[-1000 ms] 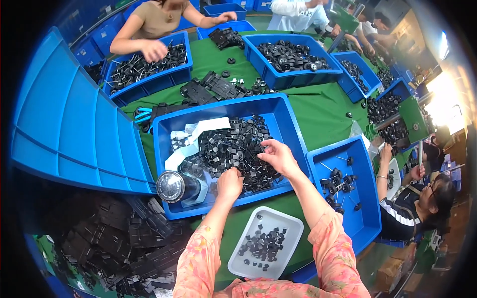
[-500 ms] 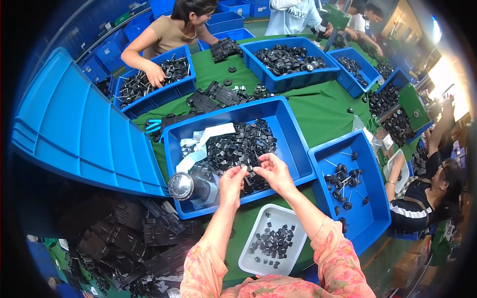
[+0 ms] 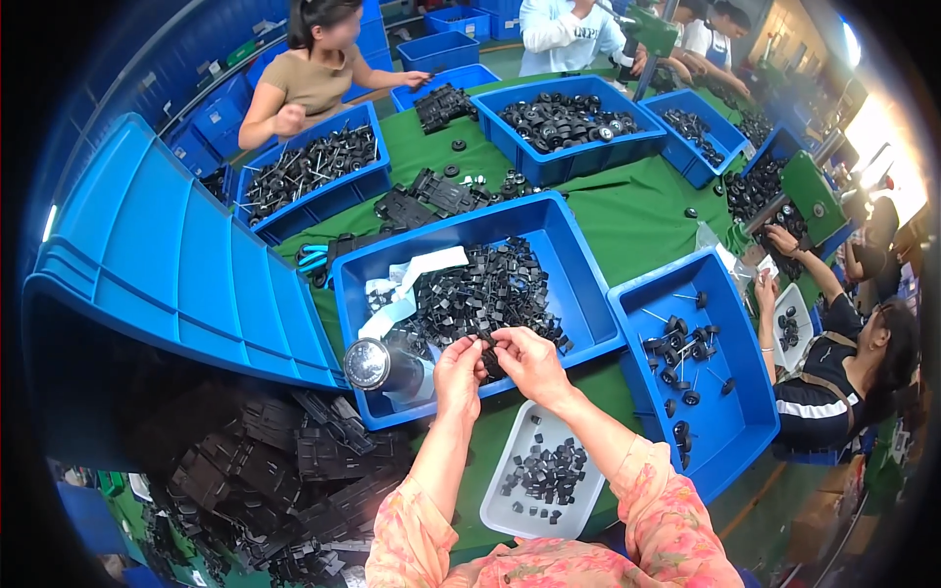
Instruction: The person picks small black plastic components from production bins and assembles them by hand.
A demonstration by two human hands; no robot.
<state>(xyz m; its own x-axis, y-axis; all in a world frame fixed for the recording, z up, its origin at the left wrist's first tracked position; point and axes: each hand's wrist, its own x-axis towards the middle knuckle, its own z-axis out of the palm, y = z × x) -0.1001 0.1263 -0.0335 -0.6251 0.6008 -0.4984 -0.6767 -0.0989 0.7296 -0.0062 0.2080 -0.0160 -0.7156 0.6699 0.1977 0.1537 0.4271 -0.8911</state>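
Small black blocky plastic piece (image 3: 486, 340), pinched between the fingertips of the left hand (image 3: 459, 377) and right hand (image 3: 532, 362) above the near side of the blue rectangular plastic bin (image 3: 576, 284), should be light, stiff, perhaps slippery; its edges probably offer the best hold.

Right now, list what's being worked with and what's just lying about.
Apparently in use:
left hand, right hand
small black plastic pieces in the blue rectangular plastic bin
nearer white rectangular plastic tray

Seemingly just lying about:
silver-lidded cylindrical container
bent white strip
flat black plastic parts, heaped lower left
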